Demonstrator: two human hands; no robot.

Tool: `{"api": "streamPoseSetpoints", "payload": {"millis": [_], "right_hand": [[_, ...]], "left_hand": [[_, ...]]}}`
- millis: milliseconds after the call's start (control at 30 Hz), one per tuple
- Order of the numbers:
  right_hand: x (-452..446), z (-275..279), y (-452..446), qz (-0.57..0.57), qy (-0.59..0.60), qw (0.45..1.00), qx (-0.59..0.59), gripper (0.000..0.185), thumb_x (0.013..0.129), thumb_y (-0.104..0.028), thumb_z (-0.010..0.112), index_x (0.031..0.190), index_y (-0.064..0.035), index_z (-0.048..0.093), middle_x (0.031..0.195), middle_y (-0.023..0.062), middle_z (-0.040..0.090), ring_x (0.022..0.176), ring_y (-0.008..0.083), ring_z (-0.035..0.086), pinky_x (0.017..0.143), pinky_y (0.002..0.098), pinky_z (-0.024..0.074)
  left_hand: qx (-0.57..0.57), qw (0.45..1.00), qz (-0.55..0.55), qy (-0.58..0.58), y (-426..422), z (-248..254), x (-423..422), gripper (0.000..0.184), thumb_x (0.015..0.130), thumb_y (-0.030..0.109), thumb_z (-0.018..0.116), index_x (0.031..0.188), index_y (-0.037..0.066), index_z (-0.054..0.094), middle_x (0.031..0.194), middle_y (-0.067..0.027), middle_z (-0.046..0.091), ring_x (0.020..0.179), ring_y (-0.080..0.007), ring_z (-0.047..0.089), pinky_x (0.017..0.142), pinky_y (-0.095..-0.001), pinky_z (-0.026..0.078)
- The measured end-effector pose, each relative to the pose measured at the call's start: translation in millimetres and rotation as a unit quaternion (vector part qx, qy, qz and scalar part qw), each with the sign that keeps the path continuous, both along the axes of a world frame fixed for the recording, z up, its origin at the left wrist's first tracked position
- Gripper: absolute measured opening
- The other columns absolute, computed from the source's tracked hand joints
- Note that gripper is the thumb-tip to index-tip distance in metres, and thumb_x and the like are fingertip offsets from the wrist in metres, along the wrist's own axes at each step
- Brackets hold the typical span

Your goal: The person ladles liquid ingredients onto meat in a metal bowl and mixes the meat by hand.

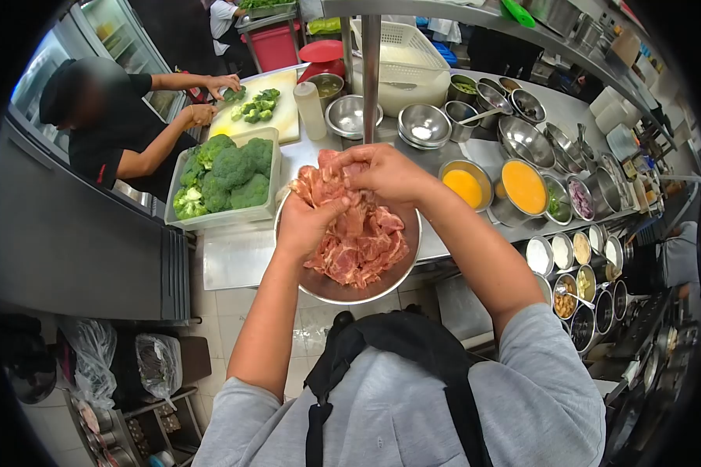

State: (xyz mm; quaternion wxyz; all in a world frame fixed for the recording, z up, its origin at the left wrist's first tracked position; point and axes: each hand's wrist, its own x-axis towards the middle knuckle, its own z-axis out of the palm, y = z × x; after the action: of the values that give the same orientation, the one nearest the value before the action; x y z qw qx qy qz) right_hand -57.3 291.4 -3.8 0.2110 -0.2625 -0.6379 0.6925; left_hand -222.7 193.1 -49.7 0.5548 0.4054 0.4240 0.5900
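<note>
Nearest the camera are the wearer's grey shirt (389, 412) and black apron (401, 342). Beyond them, in the head view, a wide steel bowl (413, 261) sits at the counter's near edge, holding a heap of raw meat (358, 253). Above it, both bare hands grip some of this meat: the left hand (308, 222) pinches it between thumb and curled fingers, and the right hand (385, 173) has its fingers bent down and pressed together on it.

To the left, a translucent plastic tub (267, 204) is filled with large broccoli heads (230, 171). Behind the tub, cut florets (258, 107) lie on a cutting board (287, 93), where a co-worker (113, 117) has both hands at more broccoli. A squeeze bottle (310, 113) stands just beside the board.

Right of the steel post (371, 70) are stacked metal bowls (424, 124). Nearer, a smaller bowl (487, 177) and a deeper pot (516, 219) hold orange-yellow liquid. Beside the pot, one container (551, 180) has green pieces in it, and the next (575, 182) has chopped purple-and-white pieces. Lower right, small round tubs (537, 255) contain white and pale contents.
</note>
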Motion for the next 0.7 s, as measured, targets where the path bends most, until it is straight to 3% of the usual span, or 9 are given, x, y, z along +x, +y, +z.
{"api": "streamPoseSetpoints", "payload": {"millis": [100, 233, 300, 367, 433, 467, 600, 667, 700], "right_hand": [[-1.6, -5.5, 3.4, -0.039, -0.108, 0.977, 0.18, 0.054, 0.076, 0.006, 0.07, 0.128, 0.0009, 0.055, 0.108, 0.011, 0.066, 0.097, 0.0144, 0.063, 0.083, 0.0284, 0.0529], [1.9, -10.9, -4.0, -0.113, -0.043, 0.992, 0.027, 0.042, 0.074, 0.01, 0.07, 0.115, 0.0062, 0.06, 0.101, 0.0134, 0.068, 0.089, 0.0164, 0.066, 0.079, 0.0272, 0.0539], [1.9, -12.6, -2.9, -0.107, -0.042, 0.993, -0.016, 0.04, 0.074, 0.012, 0.07, 0.112, 0.0076, 0.06, 0.1, 0.0138, 0.069, 0.09, 0.0175, 0.067, 0.079, 0.0276, 0.0547], [1.0, -10.8, -4.2, -0.084, -0.1, 0.991, 0.001, 0.04, 0.073, 0.012, 0.07, 0.112, 0.0098, 0.06, 0.099, 0.0153, 0.068, 0.091, 0.02, 0.068, 0.08, 0.0284, 0.056], [-1.5, -15.5, -1.2, -0.076, -0.092, 0.993, -0.007, 0.039, 0.073, 0.012, 0.07, 0.111, 0.0098, 0.06, 0.1, 0.0158, 0.068, 0.091, 0.02, 0.068, 0.08, 0.0283, 0.0559], [-3.8, -18.5, -0.4, -0.07, -0.083, 0.994, -0.017, 0.038, 0.074, 0.012, 0.069, 0.111, 0.0098, 0.061, 0.101, 0.0163, 0.068, 0.091, 0.02, 0.068, 0.08, 0.0283, 0.0559], [-7.3, -28.6, 2.3, -0.099, -0.083, 0.991, -0.023, 0.039, 0.073, 0.01, 0.072, 0.111, 0.0081, 0.062, 0.1, 0.0161, 0.069, 0.091, 0.0208, 0.068, 0.08, 0.0284, 0.0559], [-0.5, -53.2, 12.7, -0.153, -0.162, 0.96, 0.169, 0.045, 0.075, -0.001, 0.073, 0.117, 0.0062, 0.058, 0.106, 0.012, 0.067, 0.091, 0.0158, 0.065, 0.076, 0.0295, 0.0555], [2.9, -60.9, 15.2, -0.151, -0.161, 0.96, 0.171, 0.045, 0.075, -0.001, 0.073, 0.117, 0.0062, 0.058, 0.106, 0.012, 0.067, 0.091, 0.0158, 0.065, 0.076, 0.0295, 0.0555]], "left_hand": [[0.012, 0.995, 0.004, 0.1, -2.1, -14.0, -5.3, 0.038, 0.078, 0.002, 0.074, 0.113, -0.001, 0.06, 0.104, -0.0071, 0.068, 0.092, -0.0187, 0.067, 0.081, -0.0315, 0.053], [-0.072, 0.944, -0.061, 0.317, -6.8, -16.6, -19.6, 0.038, 0.075, 0.01, 0.077, 0.11, 0.001, 0.065, 0.099, -0.0101, 0.07, 0.09, -0.018, 0.067, 0.078, -0.0347, 0.053], [-0.159, 0.842, -0.045, 0.514, -10.0, -10.0, -19.4, 0.039, 0.073, 0.011, 0.078, 0.109, 0.001, 0.066, 0.098, -0.0128, 0.071, 0.091, -0.0208, 0.067, 0.08, -0.036, 0.052], [-0.092, 0.855, -0.009, 0.51, -10.0, -25.7, -20.6, 0.045, 0.07, 0.015, 0.079, 0.112, 0.001, 0.066, 0.1, -0.0147, 0.071, 0.092, -0.025, 0.067, 0.083, -0.0371, 0.052], [0.061, 0.941, 0.007, 0.333, -8.8, -28.2, -9.8, 0.046, 0.076, 0.008, 0.077, 0.118, -0.001, 0.06, 0.1, -0.0094, 0.069, 0.091, -0.0161, 0.065, 0.08, -0.0303, 0.052], [0.022, 0.972, -0.025, 0.231, -5.0, -33.5, -4.8, 0.038, 0.082, 0.008, 0.073, 0.116, -0.001, 0.058, 0.095, -0.007, 0.067, 0.084, -0.0129, 0.063, 0.073, -0.0273, 0.052], [-0.015, 0.96, 0.006, 0.279, 14.8, -90.3, -2.6, 0.019, 0.091, 0.006, 0.062, 0.106, 0.0, 0.053, 0.088, -0.0044, 0.061, 0.073, -0.0085, 0.057, 0.061, -0.0239, 0.049], [-0.056, 0.973, 0.028, 0.221, 10.4, -81.0, 2.5, 0.025, 0.09, 0.004, 0.061, 0.112, -0.001, 0.052, 0.092, -0.0077, 0.063, 0.079, -0.0124, 0.06, 0.065, -0.0243, 0.05], [-0.1, 0.98, 0.051, 0.162, 8.7, -77.5, 2.5, 0.031, 0.089, 0.002, 0.06, 0.119, -0.003, 0.05, 0.097, -0.011, 0.066, 0.085, -0.0162, 0.063, 0.068, -0.0247, 0.051]]}}
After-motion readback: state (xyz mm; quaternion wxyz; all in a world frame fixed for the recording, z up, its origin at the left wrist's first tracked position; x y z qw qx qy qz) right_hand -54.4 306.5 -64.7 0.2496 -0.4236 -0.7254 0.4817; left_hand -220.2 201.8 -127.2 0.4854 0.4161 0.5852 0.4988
